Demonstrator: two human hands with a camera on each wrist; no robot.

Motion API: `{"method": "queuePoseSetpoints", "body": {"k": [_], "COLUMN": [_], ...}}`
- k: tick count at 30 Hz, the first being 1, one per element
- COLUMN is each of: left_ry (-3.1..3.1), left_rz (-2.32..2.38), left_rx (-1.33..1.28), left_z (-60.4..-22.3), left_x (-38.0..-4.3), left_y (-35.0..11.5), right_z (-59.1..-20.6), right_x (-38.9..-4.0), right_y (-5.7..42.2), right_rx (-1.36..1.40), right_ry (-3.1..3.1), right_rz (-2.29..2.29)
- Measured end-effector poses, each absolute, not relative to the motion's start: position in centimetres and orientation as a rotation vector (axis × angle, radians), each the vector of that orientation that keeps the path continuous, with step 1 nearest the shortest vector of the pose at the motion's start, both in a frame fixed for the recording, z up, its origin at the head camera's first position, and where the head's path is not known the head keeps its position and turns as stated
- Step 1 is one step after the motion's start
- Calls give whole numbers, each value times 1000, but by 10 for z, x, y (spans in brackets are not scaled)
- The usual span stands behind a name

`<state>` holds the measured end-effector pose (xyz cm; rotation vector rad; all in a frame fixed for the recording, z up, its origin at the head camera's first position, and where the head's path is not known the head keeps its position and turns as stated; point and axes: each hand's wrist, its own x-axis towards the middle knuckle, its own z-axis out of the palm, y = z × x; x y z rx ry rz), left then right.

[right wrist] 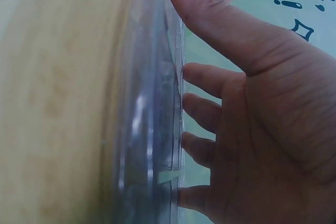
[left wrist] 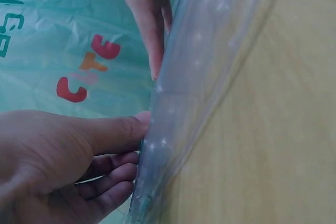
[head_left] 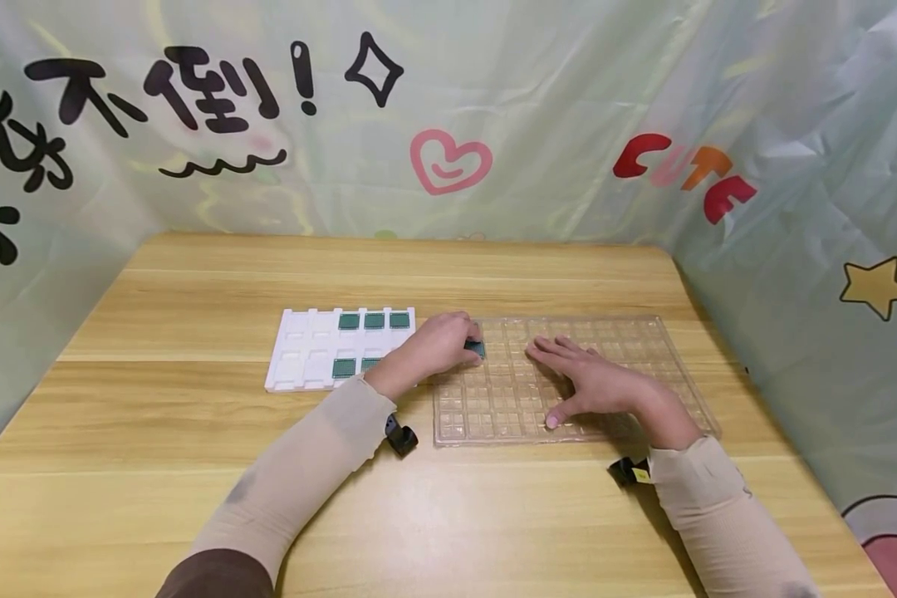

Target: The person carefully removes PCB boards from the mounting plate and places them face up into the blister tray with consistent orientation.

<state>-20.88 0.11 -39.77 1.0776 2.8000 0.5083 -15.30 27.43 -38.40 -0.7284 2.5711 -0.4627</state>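
Observation:
A clear plastic tray (head_left: 493,423) with rows of square pockets lies on the table. My left hand (head_left: 437,345) is over its upper left corner, thumb and index finger at either side of a small green circuit board (head_left: 475,348) there. The left wrist view shows the left thumb (left wrist: 123,129) at the tray's top surface, with the other fingers curled below; the board is hard to make out there. My right hand (head_left: 594,382) rests on the middle of the tray with fingers spread, and its fingertips (right wrist: 197,106) touch the top in the right wrist view.
Left of the clear tray lies a white tray (head_left: 276,374) with several green boards (head_left: 374,321) in its two rows; my left forearm partly covers it. A printed cloth (head_left: 538,108) hangs behind and beside the wooden table (head_left: 157,415).

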Motion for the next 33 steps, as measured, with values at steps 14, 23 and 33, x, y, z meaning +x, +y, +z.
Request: {"method": "queuePoseSetpoints", "body": {"k": [14, 23, 33], "left_ry": [2777, 2780, 2789], "left_rz": [567, 571, 527], "left_rx": [1015, 1007, 1040], "left_z": [-397, -398, -395], "left_x": [-209, -208, -208], "left_y": [0, 0, -1], "right_z": [-384, -385, -384], "right_x": [-152, -152, -152], "right_y": [273, 274, 273], "right_rx": [-729, -723, -727], "right_ry": [2571, 2563, 2564], "right_rz": [-470, -477, -477]}}
